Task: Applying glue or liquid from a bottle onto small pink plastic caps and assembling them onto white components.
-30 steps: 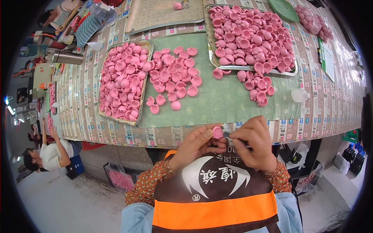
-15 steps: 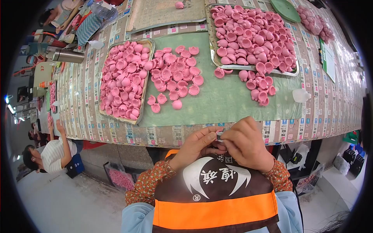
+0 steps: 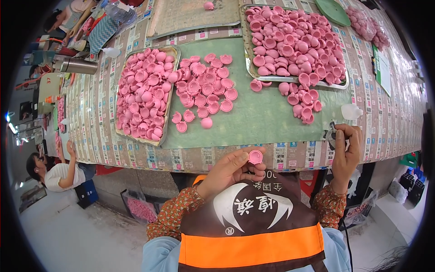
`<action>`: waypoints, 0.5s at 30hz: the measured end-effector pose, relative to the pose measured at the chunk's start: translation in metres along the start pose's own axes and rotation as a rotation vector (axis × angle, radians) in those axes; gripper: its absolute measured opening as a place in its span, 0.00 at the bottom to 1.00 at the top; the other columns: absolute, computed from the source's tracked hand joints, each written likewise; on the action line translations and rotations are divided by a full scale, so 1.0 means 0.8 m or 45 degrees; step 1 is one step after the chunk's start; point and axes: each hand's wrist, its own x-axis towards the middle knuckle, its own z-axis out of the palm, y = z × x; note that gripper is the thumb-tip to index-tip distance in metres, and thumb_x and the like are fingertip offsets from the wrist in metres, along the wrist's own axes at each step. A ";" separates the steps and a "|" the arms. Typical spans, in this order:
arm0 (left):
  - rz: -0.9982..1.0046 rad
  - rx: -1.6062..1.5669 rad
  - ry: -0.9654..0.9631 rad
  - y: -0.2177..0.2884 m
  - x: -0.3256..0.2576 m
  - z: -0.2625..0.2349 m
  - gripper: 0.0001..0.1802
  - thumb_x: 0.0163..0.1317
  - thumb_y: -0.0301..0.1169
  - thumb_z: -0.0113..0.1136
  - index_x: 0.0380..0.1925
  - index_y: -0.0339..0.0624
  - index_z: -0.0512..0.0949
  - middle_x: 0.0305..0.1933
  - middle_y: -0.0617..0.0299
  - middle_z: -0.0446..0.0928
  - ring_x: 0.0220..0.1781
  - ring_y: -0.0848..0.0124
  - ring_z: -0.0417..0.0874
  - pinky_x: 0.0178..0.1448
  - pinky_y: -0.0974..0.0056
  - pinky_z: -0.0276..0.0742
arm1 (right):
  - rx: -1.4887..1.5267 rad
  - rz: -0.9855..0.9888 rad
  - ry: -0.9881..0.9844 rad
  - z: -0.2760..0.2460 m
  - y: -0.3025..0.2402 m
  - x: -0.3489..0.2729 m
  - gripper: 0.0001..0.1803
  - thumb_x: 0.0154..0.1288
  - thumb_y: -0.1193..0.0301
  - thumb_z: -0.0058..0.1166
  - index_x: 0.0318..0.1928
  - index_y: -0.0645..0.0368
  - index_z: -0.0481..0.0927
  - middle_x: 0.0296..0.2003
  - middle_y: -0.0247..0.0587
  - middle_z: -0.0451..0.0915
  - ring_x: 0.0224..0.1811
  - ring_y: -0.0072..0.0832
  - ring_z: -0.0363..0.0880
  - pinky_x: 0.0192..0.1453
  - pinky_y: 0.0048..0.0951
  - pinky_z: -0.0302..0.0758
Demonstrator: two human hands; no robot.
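Note:
Between the thumb and fingers of my left hand (image 3: 229, 171) is a pink hollow half-shell (image 3: 255, 157), its open side facing up, held just off the table's near edge. My right hand (image 3: 346, 152) is out to the right, closed on a small dark metal tool (image 3: 332, 136) whose exact kind I cannot make out. The tool's tip is over the right front corner of the green mat (image 3: 272, 115). Ahead of my left hand, loose pink half-shells (image 3: 213, 97) lie on the mat, with a single round one (image 3: 206, 123) nearest.
A metal tray (image 3: 171, 109) heaped with pink shells stands at left; a larger full tray (image 3: 346, 82) is at right, with spilled shells (image 3: 306, 104) before it. A white squeeze bottle (image 3: 351, 111) lies beyond my right hand. An almost bare board (image 3: 195, 20) is at the back.
My right hand has come away from my left and moved right with the metal tool. The pink half-shell in my left hand is now uncovered. A person at far left has shifted.

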 end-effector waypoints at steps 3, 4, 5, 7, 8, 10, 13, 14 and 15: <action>0.006 -0.006 -0.007 -0.001 0.000 -0.001 0.30 0.77 0.45 0.44 0.67 0.32 0.63 0.51 0.51 0.79 0.51 0.65 0.84 0.60 0.57 0.82 | -0.101 -0.050 0.007 0.001 0.005 -0.001 0.05 0.70 0.80 0.51 0.42 0.65 0.79 0.37 0.35 0.73 0.38 0.22 0.68 0.46 0.23 0.67; 0.006 -0.005 -0.007 0.000 0.000 -0.001 0.30 0.77 0.45 0.44 0.67 0.32 0.63 0.51 0.51 0.79 0.51 0.65 0.84 0.60 0.57 0.82 | -0.123 -0.040 0.013 0.002 0.004 -0.001 0.05 0.70 0.80 0.51 0.42 0.65 0.79 0.37 0.35 0.73 0.38 0.22 0.68 0.46 0.23 0.67; -0.001 -0.012 -0.002 0.000 0.000 0.000 0.30 0.77 0.46 0.44 0.67 0.32 0.63 0.50 0.52 0.79 0.51 0.65 0.83 0.60 0.56 0.82 | -0.144 -0.030 0.019 0.004 0.003 -0.002 0.04 0.69 0.80 0.51 0.42 0.65 0.79 0.37 0.35 0.73 0.38 0.22 0.69 0.45 0.24 0.67; -0.010 -0.019 0.002 0.000 0.001 0.000 0.31 0.77 0.47 0.44 0.67 0.33 0.63 0.49 0.52 0.79 0.51 0.65 0.83 0.60 0.56 0.82 | -0.039 -0.011 -0.025 0.008 -0.009 -0.004 0.04 0.67 0.80 0.53 0.41 0.64 0.80 0.35 0.37 0.74 0.38 0.26 0.69 0.45 0.27 0.67; -0.016 -0.014 0.014 -0.001 0.001 -0.001 0.31 0.77 0.47 0.44 0.67 0.33 0.63 0.49 0.53 0.79 0.50 0.65 0.83 0.60 0.55 0.82 | 0.066 0.009 -0.068 0.011 -0.017 -0.005 0.05 0.65 0.80 0.55 0.40 0.63 0.80 0.33 0.39 0.74 0.38 0.30 0.70 0.44 0.30 0.67; -0.021 -0.008 0.027 -0.002 0.000 0.000 0.31 0.77 0.47 0.45 0.66 0.33 0.64 0.48 0.53 0.79 0.50 0.65 0.83 0.60 0.55 0.82 | 0.140 -0.121 -0.171 0.023 -0.035 -0.009 0.08 0.59 0.81 0.59 0.39 0.61 0.80 0.33 0.40 0.75 0.37 0.33 0.71 0.42 0.33 0.67; -0.028 -0.012 0.051 -0.004 0.001 -0.003 0.30 0.76 0.47 0.45 0.66 0.33 0.64 0.47 0.54 0.79 0.50 0.65 0.83 0.60 0.55 0.82 | 0.207 -0.423 -0.368 0.043 -0.059 -0.017 0.10 0.56 0.82 0.59 0.39 0.61 0.79 0.32 0.40 0.74 0.36 0.36 0.71 0.40 0.34 0.68; -0.027 -0.018 0.027 -0.006 0.001 -0.006 0.29 0.76 0.46 0.46 0.66 0.33 0.64 0.49 0.54 0.78 0.50 0.65 0.83 0.60 0.55 0.82 | 0.241 -0.498 -0.449 0.049 -0.066 -0.021 0.11 0.55 0.81 0.61 0.40 0.60 0.80 0.33 0.40 0.74 0.36 0.37 0.71 0.40 0.36 0.68; -0.026 -0.023 0.003 -0.007 0.001 -0.008 0.29 0.76 0.45 0.46 0.66 0.33 0.64 0.51 0.53 0.78 0.51 0.64 0.83 0.59 0.55 0.82 | 0.244 -0.499 -0.450 0.058 -0.072 -0.026 0.11 0.55 0.81 0.61 0.40 0.60 0.80 0.33 0.40 0.74 0.36 0.37 0.71 0.40 0.36 0.68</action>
